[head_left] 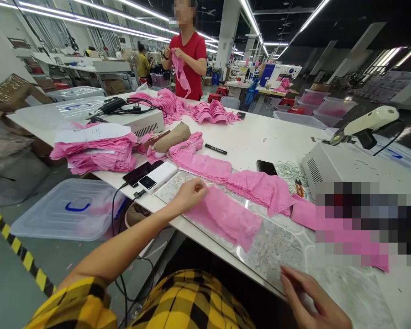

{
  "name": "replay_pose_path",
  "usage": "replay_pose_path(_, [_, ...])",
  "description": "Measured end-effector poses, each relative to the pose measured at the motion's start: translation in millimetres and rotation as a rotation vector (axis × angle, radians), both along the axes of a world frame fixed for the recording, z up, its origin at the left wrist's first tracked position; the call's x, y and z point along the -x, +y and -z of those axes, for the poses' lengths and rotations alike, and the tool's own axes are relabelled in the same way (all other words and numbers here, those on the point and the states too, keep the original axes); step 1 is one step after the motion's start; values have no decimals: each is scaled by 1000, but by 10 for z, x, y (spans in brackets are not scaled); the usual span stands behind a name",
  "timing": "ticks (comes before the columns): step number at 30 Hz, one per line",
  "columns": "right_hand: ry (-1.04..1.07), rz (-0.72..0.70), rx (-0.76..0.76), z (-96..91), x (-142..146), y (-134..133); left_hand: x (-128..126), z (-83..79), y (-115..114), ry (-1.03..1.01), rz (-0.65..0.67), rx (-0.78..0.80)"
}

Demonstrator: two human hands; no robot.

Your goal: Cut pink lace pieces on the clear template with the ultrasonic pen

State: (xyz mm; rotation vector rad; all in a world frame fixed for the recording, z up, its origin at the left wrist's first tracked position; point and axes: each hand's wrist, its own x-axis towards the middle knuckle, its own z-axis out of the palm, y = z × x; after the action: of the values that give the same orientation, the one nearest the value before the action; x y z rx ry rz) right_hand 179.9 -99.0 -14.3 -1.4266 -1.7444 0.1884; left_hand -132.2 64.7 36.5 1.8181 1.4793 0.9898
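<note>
My left hand [191, 195] is closed in a pinch at the upper left corner of a pink fabric piece [234, 220], which lies over the near edge of a grey marbled board [277, 246]. Down at the lower right, my right hand [311, 299] is held open above the board, its fingers stretched out and nothing in them. Just beyond the fabric piece runs a row of stacked pink fabric pieces [256, 187]; its right end is partly hidden by blurring.
A white power bank [158, 176] and a phone lie to the left. Bundled pink fabric [96, 153] sits behind them. Orange-handled snippers [299, 188], a black phone [266, 167] and a marker [215, 149] lie beyond. A person in red [192, 55] stands across the table holding pink fabric.
</note>
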Motion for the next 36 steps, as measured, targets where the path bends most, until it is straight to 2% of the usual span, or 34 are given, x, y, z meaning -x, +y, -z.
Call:
replay_pose_path(2, [-42, -125, -87, -58, 222, 258, 226, 143, -141, 12, -55, -16])
replay_pose_path(4, [-81, -203, -98, -93, 402, 472, 352, 243, -265, 25, -85, -43])
replay_pose_path(8, [-160, -292, -72, -69, 577, 695, 411, 323, -380, 46, -97, -96])
replay_pose_path(12, [-202, -320, -73, -57, 583, 760, 418, 332, -352, 73, -85, -113])
replay_pose_path(19, [-215, -355, -89, -187, 641, 818, 544, 397, -341, 176, -101, -130])
replay_pose_path(25, [-248, -419, -98, -82, 683, 779, 609, 409, -457, 284, -82, -152])
replay_pose_path(28, [-230, -428, -118, -39, 647, 778, 687, 342, -505, 314, -45, -160])
replay_pose_path(31, [-218, -462, -113, 4, 609, 803, 816, 292, -510, 339, 82, -168])
replay_pose_path(34, [-195, -487, -95, 16, 593, 840, 937, 311, -462, 377, 222, -166])
replay_pose_path(36, [-163, -507, -41, -38, 589, 871, 984, 337, -414, 386, 263, -170])
